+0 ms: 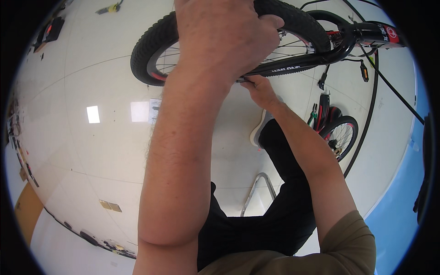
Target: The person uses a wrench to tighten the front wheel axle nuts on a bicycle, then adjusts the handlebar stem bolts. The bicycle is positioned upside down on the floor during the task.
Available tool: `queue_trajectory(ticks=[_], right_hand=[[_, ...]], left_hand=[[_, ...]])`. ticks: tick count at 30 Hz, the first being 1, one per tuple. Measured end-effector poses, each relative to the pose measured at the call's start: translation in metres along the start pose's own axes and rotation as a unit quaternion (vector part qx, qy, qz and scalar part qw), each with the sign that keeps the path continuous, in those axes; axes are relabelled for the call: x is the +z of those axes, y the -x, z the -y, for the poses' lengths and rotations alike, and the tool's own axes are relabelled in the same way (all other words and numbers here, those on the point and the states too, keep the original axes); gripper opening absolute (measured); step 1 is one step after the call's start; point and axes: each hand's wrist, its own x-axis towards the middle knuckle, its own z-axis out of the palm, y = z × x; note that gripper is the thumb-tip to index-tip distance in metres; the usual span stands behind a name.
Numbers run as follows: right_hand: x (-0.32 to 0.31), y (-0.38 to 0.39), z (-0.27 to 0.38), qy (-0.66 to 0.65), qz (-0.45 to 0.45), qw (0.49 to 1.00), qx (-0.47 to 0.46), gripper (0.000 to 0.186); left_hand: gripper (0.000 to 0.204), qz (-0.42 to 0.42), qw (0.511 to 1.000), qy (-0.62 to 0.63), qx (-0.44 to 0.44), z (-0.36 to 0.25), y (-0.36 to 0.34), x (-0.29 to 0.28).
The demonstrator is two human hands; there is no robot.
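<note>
A bicycle wheel [145, 48] with a black knobby tyre and red rim marks is at the top, within a black fork [316, 58]. Across the wheel's upper side lies my left hand [224, 39], closed over the tyre with its thumb pointing right; its other fingers are mostly hidden. My right hand [263, 91] is below the fork's left end, fingers pinched together by a small dark metallic part [243, 79]. What exactly those fingers hold is hidden, and my left wrist covers the wheel's middle.
A pedal [364, 72] sticks out at the right near black cables. On the glossy floor are a smaller wheel [341, 137], green-handled pliers [313, 114] and a paper sheet [155, 110]. A bent metal tube [259, 188] stands between my legs. Tools lie far left.
</note>
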Motion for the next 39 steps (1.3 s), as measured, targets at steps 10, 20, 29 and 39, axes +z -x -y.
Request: queue_trajectory(ticks=[10, 20, 29, 39], right_hand=[[-0.002, 0.009, 0.002, -0.007, -0.018, 0.999, -0.034, 0.027], [-0.002, 0.010, 0.003, -0.030, -0.047, 0.997, -0.054, 0.020], [-0.003, 0.011, 0.014, -0.024, -0.062, 0.996, 0.064, 0.025], [0.006, 0.012, 0.020, -0.040, -0.036, 0.990, 0.130, 0.026]], left_hand=[[0.036, 0.000, 1.000, 0.007, 0.003, 0.002, 0.002, -0.002], [0.037, -0.020, 1.000, 0.002, 0.005, 0.001, 0.004, 0.001], [0.038, 0.004, 1.000, 0.003, -0.012, -0.003, 0.005, -0.004], [0.039, 0.022, 0.999, -0.007, -0.041, -0.008, 0.002, -0.009]])
